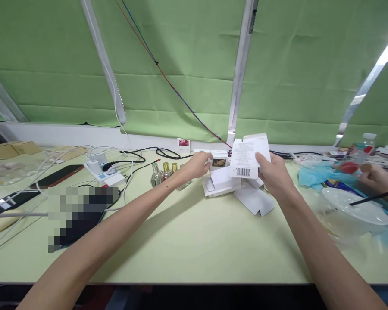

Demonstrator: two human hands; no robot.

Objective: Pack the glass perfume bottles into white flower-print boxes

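Observation:
My right hand point(270, 172) grips a flattened white box point(245, 155) with printed text and a barcode, thumb on its face. Reaching to the middle back, my left hand point(198, 164) has its fingers curled together beside a small white box with a dark picture point(219, 162); what they hold, if anything, is hidden. Below both hands lies a pile of opened white boxes point(224, 180), with one folded white piece point(255, 200) at its front. Several small glass bottles point(155, 175), some gold-capped, stand behind my left forearm, which partly covers them.
A power strip with plugs point(108, 174) and loose cables lie left, near a phone point(61, 176) and a pixelated dark object point(84, 219). A lidded plastic bowl point(352, 211) and blue plastic bag point(317, 176) are right, beside another person's hand point(375, 181). A small card point(183, 145) stands behind.

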